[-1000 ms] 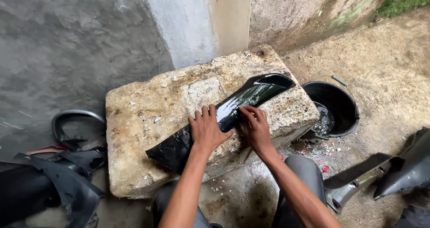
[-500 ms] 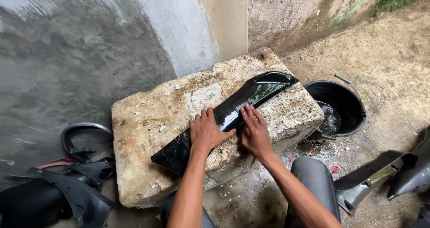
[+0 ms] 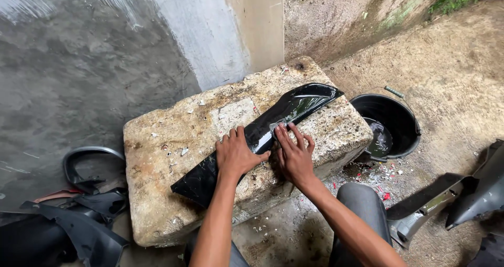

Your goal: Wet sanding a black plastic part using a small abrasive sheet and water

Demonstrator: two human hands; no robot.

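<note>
Stone block [image 3: 173, 141]: both hands slid down black panel [image 3: 262, 135].

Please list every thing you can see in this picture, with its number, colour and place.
stone block: one, pale beige with stains, middle, against the wall
long panel: one, glossy black, wet, lying slantwise across the block top
bucket: one, black with a wire handle, on the ground right of the block, a little water inside
loose panels at the left: several, black and dark grey, on the ground at lower left
loose panels at the right: two or so, grey, on the ground at lower right
wall: one, grey, wet-looking, behind the block
small chips: many, red and white, on the ground near the bucket
left hand: one, pressed flat on the long panel
right hand: one, fingers spread on the long panel
</note>
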